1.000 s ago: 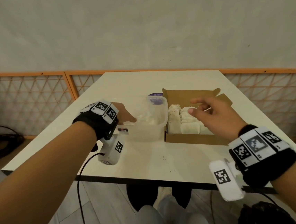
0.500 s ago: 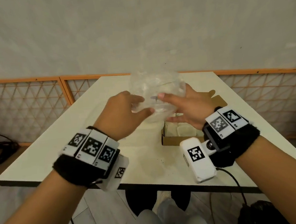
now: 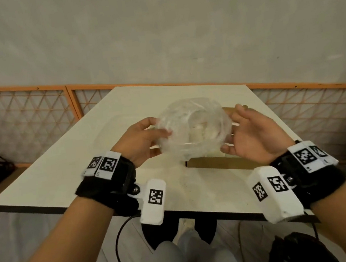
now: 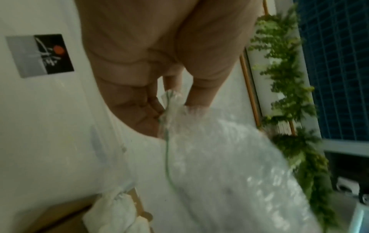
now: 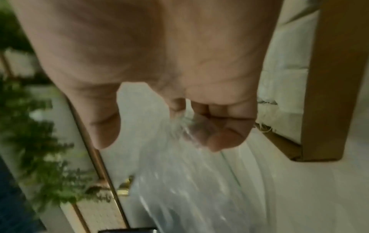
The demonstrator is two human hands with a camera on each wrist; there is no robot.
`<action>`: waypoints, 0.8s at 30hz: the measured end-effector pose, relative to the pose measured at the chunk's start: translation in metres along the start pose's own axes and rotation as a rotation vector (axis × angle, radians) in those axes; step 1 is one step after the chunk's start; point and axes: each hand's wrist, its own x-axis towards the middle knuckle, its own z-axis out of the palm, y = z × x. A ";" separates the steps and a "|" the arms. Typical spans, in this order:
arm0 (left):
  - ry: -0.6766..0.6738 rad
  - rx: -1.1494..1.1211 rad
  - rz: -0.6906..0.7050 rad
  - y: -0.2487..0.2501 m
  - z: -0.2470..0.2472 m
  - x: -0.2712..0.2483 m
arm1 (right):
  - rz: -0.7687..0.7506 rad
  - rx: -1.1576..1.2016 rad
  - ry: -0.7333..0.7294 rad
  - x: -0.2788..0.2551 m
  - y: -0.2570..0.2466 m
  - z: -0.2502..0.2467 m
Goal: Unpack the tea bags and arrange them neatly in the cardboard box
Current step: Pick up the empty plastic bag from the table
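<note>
Head view: I hold the clear plastic bag (image 3: 193, 129) just above the cardboard box (image 3: 217, 163). Left hand (image 3: 141, 138) and right hand (image 3: 253, 135), each grip pinching film. I would part the mouth slowly, over the box, lest tea bags (image 4: 115, 211) spill onto the counter (image 3: 66, 172).

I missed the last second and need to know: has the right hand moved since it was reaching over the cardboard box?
Yes. The right hand has drawn back toward the cardboard box's near edge, now gripping the clear plastic bag.

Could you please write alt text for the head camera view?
Both hands, left hand and right hand, hold a crumpled clear plastic bag above a cardboard box on a pale table.
</note>
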 end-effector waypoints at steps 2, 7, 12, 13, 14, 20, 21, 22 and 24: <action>0.076 0.099 0.040 -0.003 0.011 0.000 | -0.036 -0.108 -0.008 -0.014 0.001 0.005; 0.259 0.512 0.270 -0.015 0.039 -0.003 | -0.383 -0.862 0.235 -0.034 0.018 0.024; -0.085 0.018 -0.085 -0.027 0.052 -0.021 | -0.641 -1.382 0.632 -0.029 0.025 0.016; -0.213 -0.167 -0.122 -0.028 0.050 -0.023 | -0.681 -1.397 0.655 -0.028 0.025 0.015; -0.323 -0.314 -0.110 -0.027 0.047 -0.025 | -0.721 -1.405 0.655 -0.029 0.025 0.015; -0.291 -0.487 0.024 -0.009 0.055 -0.019 | -0.813 -1.485 0.280 -0.029 0.041 0.038; -0.237 -0.437 0.075 -0.007 0.060 -0.018 | -0.806 -1.495 0.232 -0.028 0.042 0.038; -0.192 -0.400 0.135 -0.006 0.062 -0.018 | -0.806 -1.485 0.208 -0.029 0.042 0.038; -0.109 -0.397 0.237 -0.008 0.063 -0.016 | -0.850 -1.379 0.254 -0.033 0.039 0.039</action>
